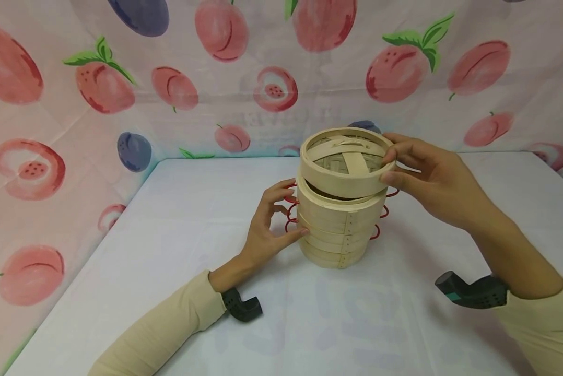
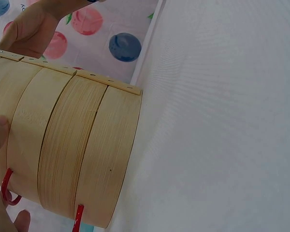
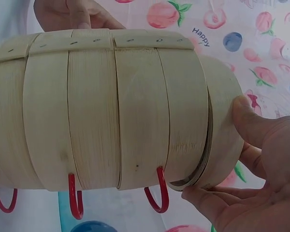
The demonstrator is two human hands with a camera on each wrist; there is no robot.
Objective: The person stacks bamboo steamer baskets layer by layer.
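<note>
A stack of round bamboo steamer baskets (image 1: 333, 230) with red loop handles stands on the table. Its woven lid (image 1: 344, 175) is tilted, its right side raised, and a dark gap shows between it and the top basket. My right hand (image 1: 432, 180) pinches the lid's right rim; in the right wrist view the thumb presses the lid's side (image 3: 224, 116) and fingers lie at its lower edge. From the left, my left hand (image 1: 269, 222) grips the stack, thumb on the front and fingers by the red handles (image 2: 7, 186). The basket interior is mostly hidden.
A white cloth covers the table (image 1: 192, 209). Behind and to the left hangs a pink curtain (image 1: 319, 94) printed with peaches and plums. Black devices (image 1: 241, 308) are strapped at both wrists.
</note>
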